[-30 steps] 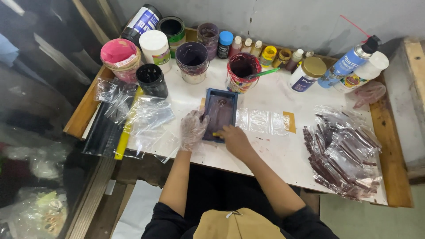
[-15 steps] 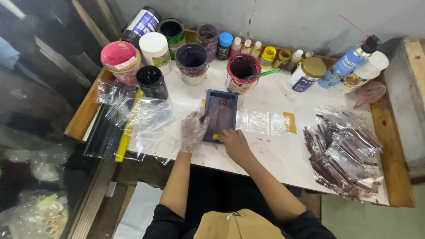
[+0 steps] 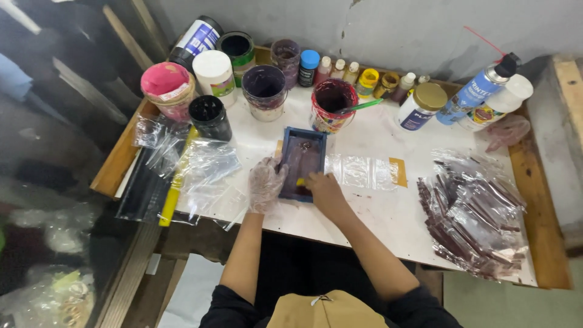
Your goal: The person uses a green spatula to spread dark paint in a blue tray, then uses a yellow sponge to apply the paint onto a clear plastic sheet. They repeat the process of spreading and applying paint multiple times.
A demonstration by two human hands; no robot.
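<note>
Your left hand (image 3: 265,184), in a thin clear glove, rests flat against the left rail of the small blue-framed screen (image 3: 302,163) at table centre, steadying it. Your right hand (image 3: 323,185) sits at the frame's 5 o'clock corner, fingers closed on something small and yellow; what it is, I cannot tell. At 3 o'clock of the frame lies a clear bag (image 3: 364,172). At 4 o'clock a heap of filled dark packets (image 3: 473,218) looks finished; at 9 o'clock, empty bags (image 3: 200,167) remain.

I see blue frame (image 3: 302,163) with purple-stained mesh, clear glove on left hand (image 3: 265,184), pink lid (image 3: 164,79), white table (image 3: 388,212).
</note>
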